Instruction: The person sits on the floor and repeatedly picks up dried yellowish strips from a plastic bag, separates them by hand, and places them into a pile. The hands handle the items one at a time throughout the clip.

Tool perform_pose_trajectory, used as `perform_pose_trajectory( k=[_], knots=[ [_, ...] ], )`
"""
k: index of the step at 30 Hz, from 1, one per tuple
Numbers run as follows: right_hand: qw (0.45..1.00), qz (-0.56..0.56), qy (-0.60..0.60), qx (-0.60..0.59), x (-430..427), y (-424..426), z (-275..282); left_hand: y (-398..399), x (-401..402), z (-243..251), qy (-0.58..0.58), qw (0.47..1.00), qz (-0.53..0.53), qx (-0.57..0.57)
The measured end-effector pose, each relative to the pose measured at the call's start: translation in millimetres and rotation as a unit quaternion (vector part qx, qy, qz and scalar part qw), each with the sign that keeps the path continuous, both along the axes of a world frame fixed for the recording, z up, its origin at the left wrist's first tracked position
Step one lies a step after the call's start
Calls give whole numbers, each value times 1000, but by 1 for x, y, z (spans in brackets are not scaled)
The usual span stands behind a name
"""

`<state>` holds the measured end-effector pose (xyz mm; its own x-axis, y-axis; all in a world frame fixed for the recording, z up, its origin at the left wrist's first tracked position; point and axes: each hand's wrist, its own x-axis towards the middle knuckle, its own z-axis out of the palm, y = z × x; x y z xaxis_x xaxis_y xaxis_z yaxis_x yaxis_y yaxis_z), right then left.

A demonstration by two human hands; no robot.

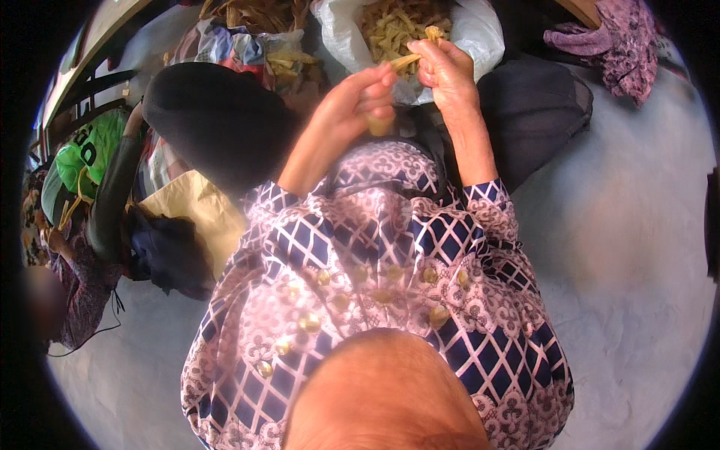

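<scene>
A twisted strip of dry yellow husk (pixel 406 61) stretches between my two hands, above an open white plastic sack (pixel 481 35). My right hand (pixel 448 70) is closed around the strip, and a frayed tuft pokes out above the fist. At the strip's other end, my left hand (pixel 360 98) pinches it between thumb and fingertips. A small blurred yellow piece (pixel 381 125) shows below my left fingers; whether they hold it I cannot tell. Inside the sack lies a heap of similar pale yellow strips (pixel 394 28).
A cloth-lined bundle (pixel 247 48) with yellow and brown husks stands left of the sack. Brown paper (pixel 197 208) lies beside my left knee. Another person (pixel 84 270) sits at far left near a green bag (pixel 93 149). Purple patterned cloth (pixel 624 48) hangs at upper right.
</scene>
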<state>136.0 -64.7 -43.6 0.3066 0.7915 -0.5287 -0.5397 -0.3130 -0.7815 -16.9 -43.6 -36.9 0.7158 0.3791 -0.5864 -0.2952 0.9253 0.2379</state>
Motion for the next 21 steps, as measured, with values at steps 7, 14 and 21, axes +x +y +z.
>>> perform_pose_trajectory(
  k=[7,14,21],
  knots=[
    [999,25,-10,-32,7,3,3,2,-6,2,47,995,-34,84],
    [943,38,-189,273,37,107,100,130,-4,93,283,715,-63,636],
    [792,-11,-542,281,51,159,74,176,21,84,356,593,57,720]
  ],
)
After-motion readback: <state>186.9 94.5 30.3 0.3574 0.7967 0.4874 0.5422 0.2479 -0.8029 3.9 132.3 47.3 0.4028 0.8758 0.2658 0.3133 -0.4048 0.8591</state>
